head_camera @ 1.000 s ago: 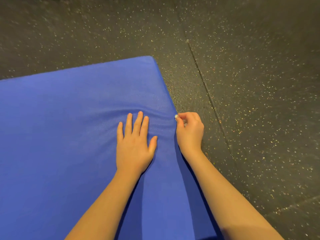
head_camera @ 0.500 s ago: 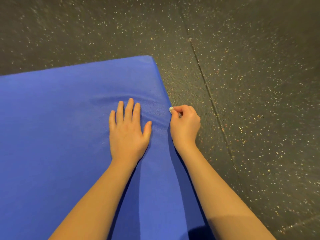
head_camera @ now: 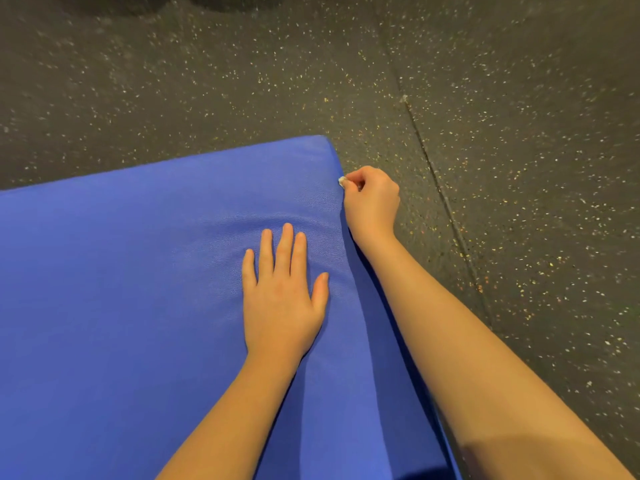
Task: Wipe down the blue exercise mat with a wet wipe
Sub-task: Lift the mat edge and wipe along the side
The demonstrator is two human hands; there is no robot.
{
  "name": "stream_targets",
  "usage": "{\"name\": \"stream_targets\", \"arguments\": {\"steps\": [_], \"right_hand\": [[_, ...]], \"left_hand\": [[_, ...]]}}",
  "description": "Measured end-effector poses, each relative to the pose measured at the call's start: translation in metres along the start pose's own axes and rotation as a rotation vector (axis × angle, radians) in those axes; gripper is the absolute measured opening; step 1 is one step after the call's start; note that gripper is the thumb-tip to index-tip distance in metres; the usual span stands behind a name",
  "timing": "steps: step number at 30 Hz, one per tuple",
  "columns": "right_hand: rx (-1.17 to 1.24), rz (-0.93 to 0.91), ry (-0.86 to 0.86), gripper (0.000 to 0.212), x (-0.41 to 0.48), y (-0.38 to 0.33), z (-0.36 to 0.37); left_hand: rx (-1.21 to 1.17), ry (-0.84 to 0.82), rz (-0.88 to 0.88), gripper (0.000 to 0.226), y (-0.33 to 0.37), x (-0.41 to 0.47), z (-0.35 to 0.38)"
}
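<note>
The thick blue exercise mat (head_camera: 121,289) fills the lower left of the head view, its far right corner near the middle. My left hand (head_camera: 282,296) presses flat on the mat top with fingers straight, denting the surface near the right edge. My right hand (head_camera: 372,199) is curled off the mat's right side, close to the far corner. It grips a small balled white wet wipe (head_camera: 341,181) against the mat's right edge. Only a bit of the wipe shows between thumb and finger.
Dark speckled rubber floor (head_camera: 519,168) surrounds the mat at the back and right. A floor seam (head_camera: 440,188) runs diagonally right of my right hand. Two dark rounded shapes (head_camera: 221,3) sit at the top edge.
My right hand has slid the wipe along the mat's right edge away from me, toward the far corner. My left hand has stayed pressed flat on the mat.
</note>
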State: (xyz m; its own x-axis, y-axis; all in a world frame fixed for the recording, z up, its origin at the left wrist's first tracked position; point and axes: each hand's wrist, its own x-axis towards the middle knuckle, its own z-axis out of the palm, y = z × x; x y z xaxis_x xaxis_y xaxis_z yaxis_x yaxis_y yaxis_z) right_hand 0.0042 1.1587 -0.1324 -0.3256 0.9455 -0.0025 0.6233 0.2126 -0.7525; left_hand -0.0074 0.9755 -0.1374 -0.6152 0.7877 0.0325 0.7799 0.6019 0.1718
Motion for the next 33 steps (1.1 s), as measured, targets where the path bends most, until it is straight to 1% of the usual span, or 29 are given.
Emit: {"name": "stream_targets", "arguments": {"steps": [12,15,22,27,33], "right_hand": [[0.057,-0.004,-0.009,0.01,0.051,-0.024,0.026],[0.048,-0.031,-0.03,0.009,0.064,-0.029,0.029],[-0.088,-0.135,-0.158,0.011,0.08,-0.036,0.024],[-0.208,-0.177,-0.273,0.02,0.081,-0.039,0.011],[-0.392,-0.228,-0.405,0.019,0.064,-0.03,-0.011]], "left_hand": [[-0.016,0.018,0.004,0.064,0.001,0.0,0.0],[-0.027,0.021,0.003,0.064,0.0,0.0,0.001],[-0.08,0.03,0.004,0.063,-0.001,0.001,0.0],[-0.111,0.023,-0.009,0.063,-0.002,0.0,-0.001],[-0.126,0.011,-0.015,0.063,-0.002,0.001,-0.002]]}}
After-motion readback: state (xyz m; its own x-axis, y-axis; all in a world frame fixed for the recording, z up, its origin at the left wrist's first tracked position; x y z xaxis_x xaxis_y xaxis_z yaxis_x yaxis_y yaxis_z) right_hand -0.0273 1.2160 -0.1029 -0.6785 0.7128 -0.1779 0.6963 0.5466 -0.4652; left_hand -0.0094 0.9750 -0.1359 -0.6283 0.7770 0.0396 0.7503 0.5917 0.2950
